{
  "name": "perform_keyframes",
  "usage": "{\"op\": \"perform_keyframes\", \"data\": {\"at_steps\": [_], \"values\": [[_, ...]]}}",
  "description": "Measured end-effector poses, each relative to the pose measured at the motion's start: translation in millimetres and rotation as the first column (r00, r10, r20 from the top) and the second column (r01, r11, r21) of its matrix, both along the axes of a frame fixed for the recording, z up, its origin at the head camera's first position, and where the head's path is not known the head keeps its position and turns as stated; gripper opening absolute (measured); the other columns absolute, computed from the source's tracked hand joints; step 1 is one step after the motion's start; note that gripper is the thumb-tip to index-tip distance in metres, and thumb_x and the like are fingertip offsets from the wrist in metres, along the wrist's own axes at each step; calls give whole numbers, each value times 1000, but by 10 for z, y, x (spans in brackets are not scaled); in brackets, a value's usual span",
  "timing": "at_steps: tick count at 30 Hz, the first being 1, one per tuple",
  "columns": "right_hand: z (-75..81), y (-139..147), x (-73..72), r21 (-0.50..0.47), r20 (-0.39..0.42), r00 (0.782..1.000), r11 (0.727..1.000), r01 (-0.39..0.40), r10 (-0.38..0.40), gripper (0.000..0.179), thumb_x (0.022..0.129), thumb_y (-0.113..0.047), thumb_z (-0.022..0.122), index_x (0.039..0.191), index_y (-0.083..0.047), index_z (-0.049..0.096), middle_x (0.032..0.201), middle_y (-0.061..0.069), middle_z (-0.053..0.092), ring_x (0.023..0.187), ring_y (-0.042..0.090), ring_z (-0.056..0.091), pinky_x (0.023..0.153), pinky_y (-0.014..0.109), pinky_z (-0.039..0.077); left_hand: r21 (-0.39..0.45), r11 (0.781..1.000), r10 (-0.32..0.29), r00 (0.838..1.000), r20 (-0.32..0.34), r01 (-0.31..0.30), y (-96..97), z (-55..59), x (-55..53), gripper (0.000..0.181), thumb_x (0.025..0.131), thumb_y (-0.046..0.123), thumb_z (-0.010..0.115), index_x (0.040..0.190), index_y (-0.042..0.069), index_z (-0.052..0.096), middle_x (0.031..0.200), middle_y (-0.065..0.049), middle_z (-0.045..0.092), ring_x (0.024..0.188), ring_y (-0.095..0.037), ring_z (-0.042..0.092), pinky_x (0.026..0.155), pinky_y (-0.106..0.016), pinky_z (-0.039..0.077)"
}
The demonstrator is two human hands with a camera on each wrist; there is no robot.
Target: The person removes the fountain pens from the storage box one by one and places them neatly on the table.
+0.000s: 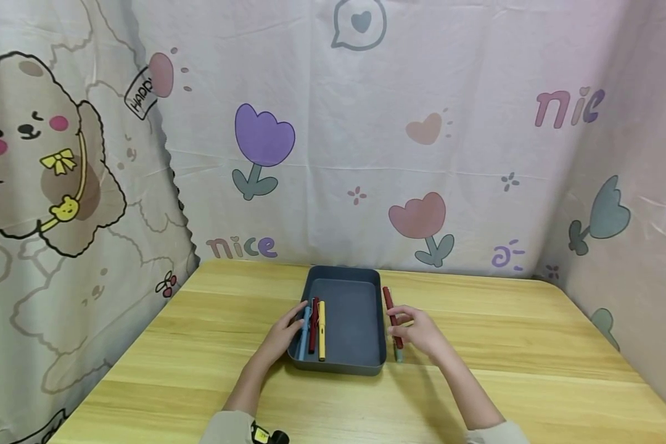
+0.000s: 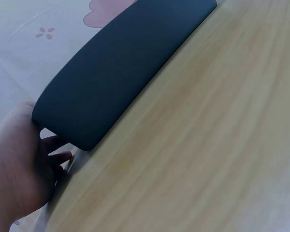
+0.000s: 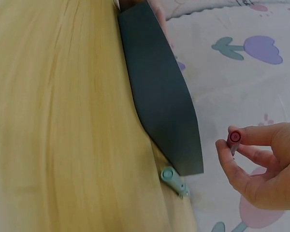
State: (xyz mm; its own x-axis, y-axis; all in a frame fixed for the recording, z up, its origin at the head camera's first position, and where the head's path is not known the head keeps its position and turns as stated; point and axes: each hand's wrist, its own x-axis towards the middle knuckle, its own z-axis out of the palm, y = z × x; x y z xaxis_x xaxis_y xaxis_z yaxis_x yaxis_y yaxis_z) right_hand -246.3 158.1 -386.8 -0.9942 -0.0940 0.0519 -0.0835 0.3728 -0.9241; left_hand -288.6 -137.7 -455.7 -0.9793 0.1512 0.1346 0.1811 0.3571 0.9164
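Note:
A dark grey rectangular tray (image 1: 357,320) sits on the table, with a light blue pen (image 1: 304,333), a dark red pen (image 1: 313,325) and a yellow pen (image 1: 322,330) side by side along its left wall. My left hand (image 1: 282,333) grips that wall, reaching over the rim; the left wrist view has the same hand (image 2: 19,164) at the tray's edge. Just right of the tray, my right hand (image 1: 419,331) pinches a red pen (image 1: 389,300) between thumb and fingers, raised off the table. Partly hidden below it lies a pale green pen (image 3: 173,181) beside the tray.
The light wood table (image 1: 533,364) extends to both sides of the tray. Behind it hangs a printed cloth (image 1: 333,123) with flowers, hearts and lettering, and more cloth (image 1: 61,296) closes off the left side and the right.

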Motion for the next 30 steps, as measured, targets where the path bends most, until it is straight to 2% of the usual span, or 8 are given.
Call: {"op": "perform_keyframes", "data": {"at_steps": [13, 24, 30], "values": [[-55, 205, 66, -5, 0, 1000, 1000, 27, -27, 33, 81, 8, 62, 113, 12, 55, 92, 18, 57, 74, 26, 62, 64, 37, 53, 3, 1000, -3, 1000, 16, 3, 0, 6, -6, 45, 96, 16, 48, 141, 16, 41, 144, -20, 29, 130, -40, 23, 100, -57, 22], [-192, 282, 42, 18, 34, 995, 996, 89, -89, 32, 80, 8, 63, 111, 8, 58, 91, 17, 57, 73, 23, 60, 63, 35, 52, -6, 1000, -1, 1000, 14, 1, -4, 19, -1, 45, 96, 15, 48, 141, 15, 41, 143, -20, 30, 130, -39, 24, 100, -57, 22], [-258, 304, 23, 25, 45, 994, 995, 97, -98, 32, 80, 7, 64, 112, 6, 59, 92, 17, 58, 72, 23, 61, 63, 35, 52, -1, 1000, -8, 1000, 2, 8, -4, 10, -6, 45, 96, 14, 47, 141, 13, 40, 143, -21, 30, 130, -39, 24, 101, -57, 22]]}}
